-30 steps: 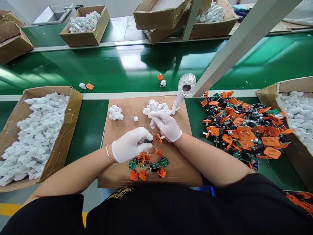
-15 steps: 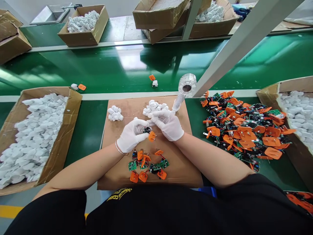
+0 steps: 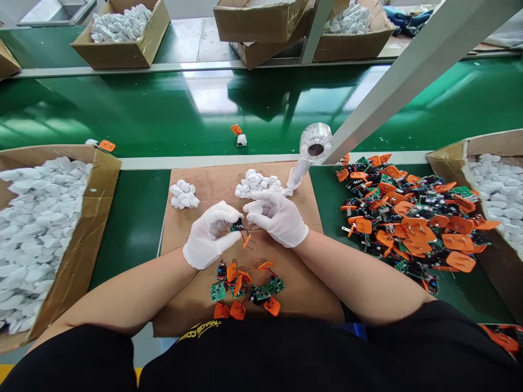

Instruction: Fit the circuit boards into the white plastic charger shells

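Observation:
Both my hands wear white gloves over a brown cardboard sheet (image 3: pixel 192 294). My left hand (image 3: pixel 208 234) pinches a small circuit board with an orange plug piece (image 3: pixel 240 231) dangling on thin wires. My right hand (image 3: pixel 278 216) is closed on a white plastic shell (image 3: pixel 254 207), held just right of the board. A small heap of white shells (image 3: pixel 258 182) lies right behind my hands, a second one (image 3: pixel 183 195) to the left. Several loose boards with orange pieces (image 3: pixel 245 286) lie below my hands.
An open carton of white shells (image 3: pixel 36 228) stands at left, another (image 3: pixel 496 190) at right. A large pile of boards with orange plates (image 3: pixel 408 218) lies right of the sheet. A clear plastic tool (image 3: pixel 308 152) stands behind. Assembled pieces (image 3: pixel 238 134) ride the green belt; more cartons (image 3: pixel 122 32) beyond.
My left hand lifted the board from the cluster up toward my right hand, which took a white shell from the heap. The pieces on the belt slid left.

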Demonstrator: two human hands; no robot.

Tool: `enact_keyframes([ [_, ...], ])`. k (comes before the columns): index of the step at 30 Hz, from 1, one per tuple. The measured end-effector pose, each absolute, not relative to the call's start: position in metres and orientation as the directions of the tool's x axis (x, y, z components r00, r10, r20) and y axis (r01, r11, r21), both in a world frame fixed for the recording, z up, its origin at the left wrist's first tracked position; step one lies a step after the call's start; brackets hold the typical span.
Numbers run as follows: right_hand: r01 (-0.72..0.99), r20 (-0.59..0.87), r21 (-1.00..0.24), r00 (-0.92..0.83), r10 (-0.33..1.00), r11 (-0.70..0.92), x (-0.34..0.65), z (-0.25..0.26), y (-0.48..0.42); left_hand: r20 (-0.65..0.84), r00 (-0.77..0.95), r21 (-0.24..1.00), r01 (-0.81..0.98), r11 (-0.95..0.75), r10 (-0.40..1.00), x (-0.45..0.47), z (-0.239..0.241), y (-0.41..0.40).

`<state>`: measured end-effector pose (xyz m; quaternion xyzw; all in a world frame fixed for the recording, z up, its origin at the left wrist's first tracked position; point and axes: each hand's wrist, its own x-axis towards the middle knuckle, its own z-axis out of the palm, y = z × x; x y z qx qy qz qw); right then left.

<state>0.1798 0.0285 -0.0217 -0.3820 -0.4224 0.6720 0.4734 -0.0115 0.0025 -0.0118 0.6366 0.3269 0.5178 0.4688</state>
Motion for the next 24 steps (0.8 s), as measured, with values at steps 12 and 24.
enact_keyframes([
  [12,-0.343,0.084,-0.939,-0.318,0.945,-0.032,0.1831,-0.0216,0.0298,0.185,0.198,0.980,-0.109,-0.166,0.963,-0.0129,-0.0177,0.0036],
  [24,-0.423,-0.107,-0.874,-0.314,0.944,-0.240,0.1806,-0.0183,0.0241,0.208,0.233,0.977,-0.084,-0.194,0.950,-0.0147,-0.0190,0.0044],
])
